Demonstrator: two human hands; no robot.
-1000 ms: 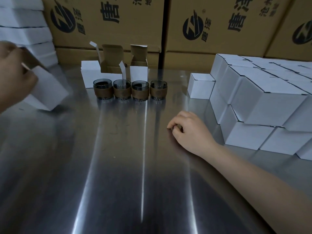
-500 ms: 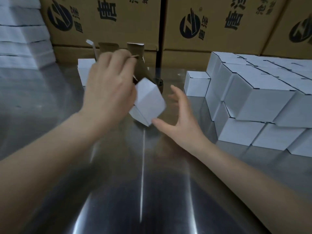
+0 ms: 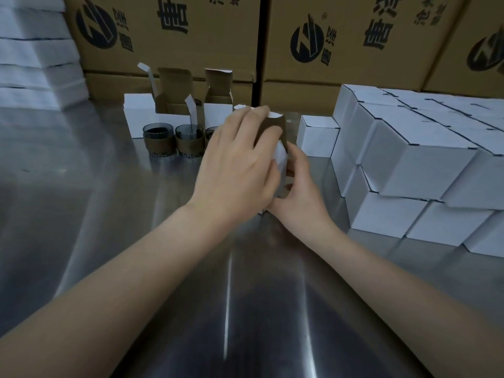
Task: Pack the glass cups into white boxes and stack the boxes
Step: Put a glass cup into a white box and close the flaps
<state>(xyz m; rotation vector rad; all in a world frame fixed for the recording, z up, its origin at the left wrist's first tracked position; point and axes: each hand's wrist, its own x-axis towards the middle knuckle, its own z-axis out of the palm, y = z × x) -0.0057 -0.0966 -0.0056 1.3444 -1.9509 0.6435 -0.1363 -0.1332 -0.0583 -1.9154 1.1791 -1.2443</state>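
Both hands hold one small white box [image 3: 281, 156] over the middle of the steel table [image 3: 109, 214]. My left hand [image 3: 240, 165] covers its top and left side, fingers curled over the brown inner flap. My right hand [image 3: 300, 192] grips the box from below and the right. Behind them stands a row of glass cups with brown sleeves; two cups [image 3: 158, 140] [image 3: 189, 140] show fully, a third [image 3: 211, 132] is partly hidden by my left hand. Open white boxes [image 3: 174, 105] [image 3: 218, 99] stand behind the cups.
Closed white boxes are stacked in two layers at the right [image 3: 422, 165], with a single closed box [image 3: 316, 135] in front of them. Flat white box blanks [image 3: 35, 64] are piled at the far left. Large brown cartons [image 3: 191, 36] wall off the back.
My left hand carried the white box from the far left to the table's middle. My right hand rose from the table, opened, and now grips the box from below.
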